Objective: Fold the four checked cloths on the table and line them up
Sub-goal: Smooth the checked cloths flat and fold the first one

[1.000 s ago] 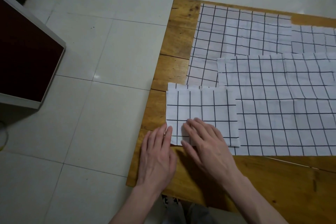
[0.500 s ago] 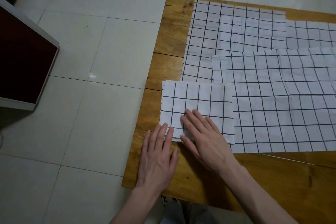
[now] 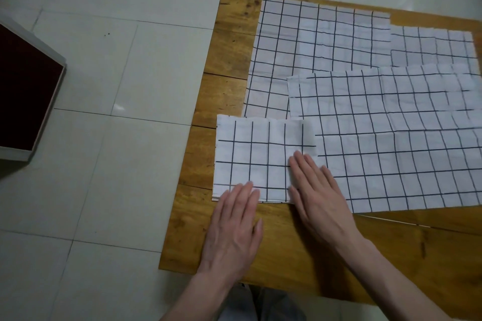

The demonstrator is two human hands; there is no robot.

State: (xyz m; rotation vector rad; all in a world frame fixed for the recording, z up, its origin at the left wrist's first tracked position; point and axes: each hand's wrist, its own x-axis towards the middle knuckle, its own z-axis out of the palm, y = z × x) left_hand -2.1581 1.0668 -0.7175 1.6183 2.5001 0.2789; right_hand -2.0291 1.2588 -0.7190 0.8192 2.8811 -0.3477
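Evidently both hands lie flat and open, gripping nothing: the left hand [image 3: 232, 224] touches the near edge of the folded cloth [image 3: 258, 161] and the right hand [image 3: 318, 195] presses its near right corner, probably to flatten the folds. That cloth sits at the counter's [image 3: 300, 247] near left corner, partly overlapping the spread cloths [image 3: 391, 125], which lie unfolded beyond it.

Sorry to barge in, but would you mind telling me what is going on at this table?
A person is folding checked cloths on a wooden table. One folded cloth lies at the near left corner, and both hands rest flat on it: the left hand on its near edge, the right hand on its right end. At least three more cloths lie spread open and overlapping beyond it, not yet folded.
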